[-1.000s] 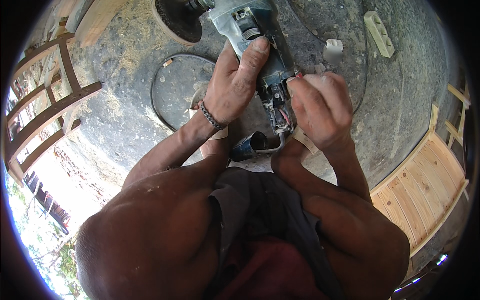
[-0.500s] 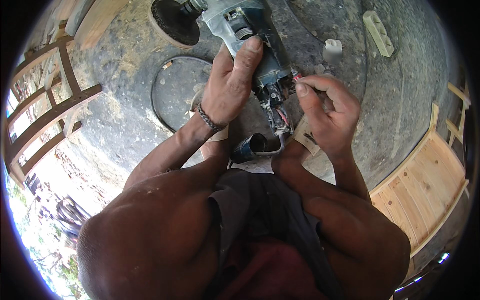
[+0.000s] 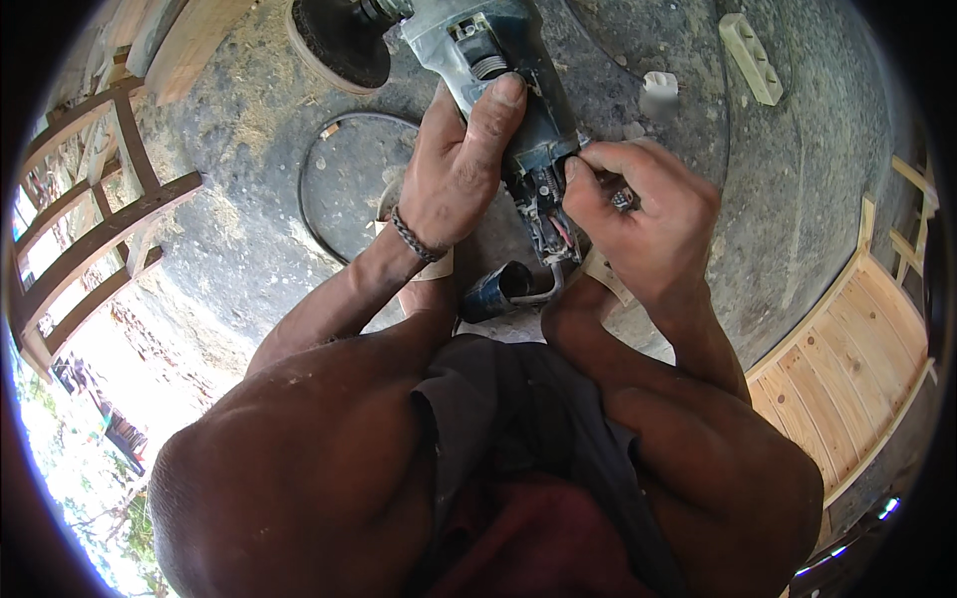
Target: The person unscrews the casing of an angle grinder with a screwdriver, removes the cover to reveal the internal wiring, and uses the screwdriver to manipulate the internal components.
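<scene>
My left hand (image 3: 461, 164) is wrapped round the body of an angle grinder (image 3: 538, 100), thumb on top. The grinder's round sanding disc (image 3: 339, 45) points to the far left. Its rear end is bare, with wires and metal parts (image 3: 550, 204) exposed. The dark rear cover (image 3: 486, 295) hangs loose on the cord near my feet. My right hand (image 3: 648, 204) is closed in a pinch against the right side of the open end; what its fingertips hold is hidden. A small dark ridged piece (image 3: 623, 199) shows within its curled fingers.
A looped black cable (image 3: 304, 184) lies on the grey floor (image 3: 239, 259). A white plug adapter (image 3: 660, 84) and a pale socket strip (image 3: 751, 60) lie at the far right. Wooden frames (image 3: 110, 219) stand at left, a slatted wooden panel (image 3: 847, 369) at right.
My right hand has moved left and in against the grinder's side. The small red piece seen at its fingertips is now out of sight. My left hand keeps its hold.
</scene>
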Demonstrator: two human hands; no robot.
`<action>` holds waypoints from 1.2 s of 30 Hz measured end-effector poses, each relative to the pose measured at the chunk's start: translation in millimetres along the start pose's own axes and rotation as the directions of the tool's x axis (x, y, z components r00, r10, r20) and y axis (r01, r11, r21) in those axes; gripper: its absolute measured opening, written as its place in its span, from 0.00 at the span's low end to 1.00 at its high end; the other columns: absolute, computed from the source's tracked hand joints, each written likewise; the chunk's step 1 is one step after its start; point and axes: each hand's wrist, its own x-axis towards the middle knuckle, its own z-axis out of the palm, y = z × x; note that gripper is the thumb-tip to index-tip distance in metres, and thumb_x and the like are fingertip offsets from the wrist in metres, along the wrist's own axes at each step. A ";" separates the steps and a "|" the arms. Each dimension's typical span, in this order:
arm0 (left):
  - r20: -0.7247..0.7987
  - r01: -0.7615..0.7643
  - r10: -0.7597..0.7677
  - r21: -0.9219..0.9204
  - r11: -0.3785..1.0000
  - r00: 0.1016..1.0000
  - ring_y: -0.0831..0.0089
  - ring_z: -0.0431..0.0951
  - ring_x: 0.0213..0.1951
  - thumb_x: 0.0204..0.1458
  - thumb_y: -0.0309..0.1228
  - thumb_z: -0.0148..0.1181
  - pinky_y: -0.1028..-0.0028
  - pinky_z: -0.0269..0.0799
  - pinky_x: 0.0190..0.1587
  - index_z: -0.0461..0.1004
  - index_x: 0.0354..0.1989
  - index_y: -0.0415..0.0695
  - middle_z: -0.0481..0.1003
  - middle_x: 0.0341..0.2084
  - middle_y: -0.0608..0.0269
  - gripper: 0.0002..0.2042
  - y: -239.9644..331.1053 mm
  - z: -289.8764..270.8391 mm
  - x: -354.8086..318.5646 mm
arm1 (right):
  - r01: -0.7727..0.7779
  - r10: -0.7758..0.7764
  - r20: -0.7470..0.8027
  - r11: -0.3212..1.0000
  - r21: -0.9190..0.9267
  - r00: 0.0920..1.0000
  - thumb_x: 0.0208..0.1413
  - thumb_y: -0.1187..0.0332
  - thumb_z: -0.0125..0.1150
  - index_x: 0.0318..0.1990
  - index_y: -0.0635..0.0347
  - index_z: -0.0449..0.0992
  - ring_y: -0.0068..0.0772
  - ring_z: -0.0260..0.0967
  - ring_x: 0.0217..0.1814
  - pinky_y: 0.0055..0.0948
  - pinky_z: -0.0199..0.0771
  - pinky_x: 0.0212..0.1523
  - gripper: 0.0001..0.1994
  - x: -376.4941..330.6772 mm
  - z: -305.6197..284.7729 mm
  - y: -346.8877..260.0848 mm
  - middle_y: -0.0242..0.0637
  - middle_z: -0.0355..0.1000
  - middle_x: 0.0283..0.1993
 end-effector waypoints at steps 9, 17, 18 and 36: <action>-0.015 -0.062 0.062 -0.010 0.998 0.998 0.83 0.71 0.37 0.66 0.50 0.49 0.79 0.69 0.41 0.71 0.51 0.38 0.73 0.36 0.69 0.23 1.7 6.7 -0.6 | 0.261 -0.240 0.110 0.933 -0.248 0.964 0.43 0.74 0.69 0.27 0.55 0.73 0.37 0.69 0.22 0.34 0.71 0.24 0.08 2.8 -6.1 1.8 0.32 0.68 0.24; 0.000 -0.039 0.039 -0.026 0.999 0.999 0.83 0.70 0.38 0.66 0.50 0.49 0.79 0.68 0.43 0.71 0.50 0.39 0.72 0.37 0.70 0.23 -2.9 5.4 0.6 | 0.469 -0.448 0.142 0.859 -0.205 0.883 0.42 0.79 0.73 0.35 0.66 0.78 0.39 0.75 0.28 0.31 0.76 0.29 0.12 4.9 -14.6 11.8 0.40 0.75 0.30; 0.006 -0.020 0.020 -0.023 1.000 1.000 0.83 0.70 0.38 0.66 0.50 0.49 0.79 0.68 0.42 0.71 0.50 0.39 0.72 0.36 0.70 0.23 -2.2 4.4 0.2 | 0.421 -0.409 0.103 0.890 -0.174 0.907 0.42 0.78 0.73 0.35 0.64 0.78 0.38 0.74 0.28 0.32 0.76 0.29 0.11 3.0 -13.2 13.6 0.39 0.75 0.30; -0.008 0.001 -0.001 -0.006 1.000 1.000 0.83 0.71 0.38 0.66 0.50 0.48 0.80 0.68 0.40 0.71 0.50 0.38 0.73 0.37 0.70 0.23 2.4 4.6 -1.0 | -0.153 0.149 0.070 0.987 0.051 0.986 0.46 0.72 0.70 0.31 0.58 0.79 0.38 0.76 0.23 0.32 0.75 0.24 0.05 0.6 -1.9 -2.0 0.38 0.75 0.25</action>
